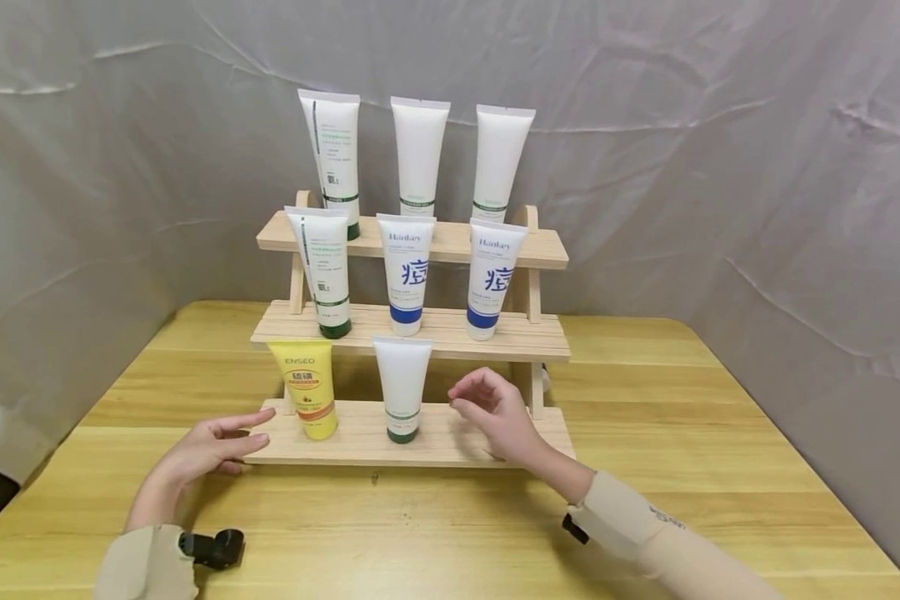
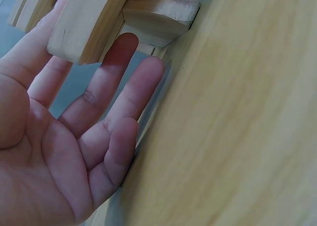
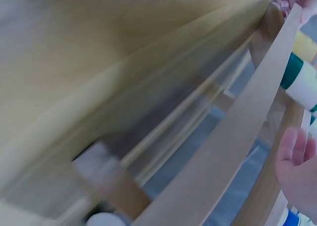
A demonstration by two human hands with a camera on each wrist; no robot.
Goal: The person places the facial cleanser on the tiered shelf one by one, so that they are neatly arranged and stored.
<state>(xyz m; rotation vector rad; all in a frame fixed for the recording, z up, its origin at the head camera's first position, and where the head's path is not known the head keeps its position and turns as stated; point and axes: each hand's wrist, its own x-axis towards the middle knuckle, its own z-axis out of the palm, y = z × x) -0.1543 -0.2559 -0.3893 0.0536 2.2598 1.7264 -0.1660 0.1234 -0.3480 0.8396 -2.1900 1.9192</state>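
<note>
My left hand (image 1: 206,450) is at the left end of the bottom shelf (image 1: 450,454) of a wooden three-tier stand. In the left wrist view its fingers (image 2: 106,82) extend loosely around the shelf's end. Nearest to it stands a yellow tube (image 1: 305,392) on its cap. My right hand (image 1: 502,417) hovers over that shelf's right part, fingers loosely bent, thumb and forefinger apart with nothing between them. To its left a white tube with a green cap (image 1: 403,383) stands upright. The right wrist view catches the right hand (image 3: 299,176) at its edge.
The middle shelf (image 1: 367,333) holds a green-capped white tube (image 1: 322,267) and two white-and-blue tubes, one at centre (image 1: 407,271), one at right (image 1: 492,279). Three white tubes stand on the top shelf (image 1: 450,242). Grey cloth (image 1: 645,167) hangs behind the wooden table (image 1: 645,400).
</note>
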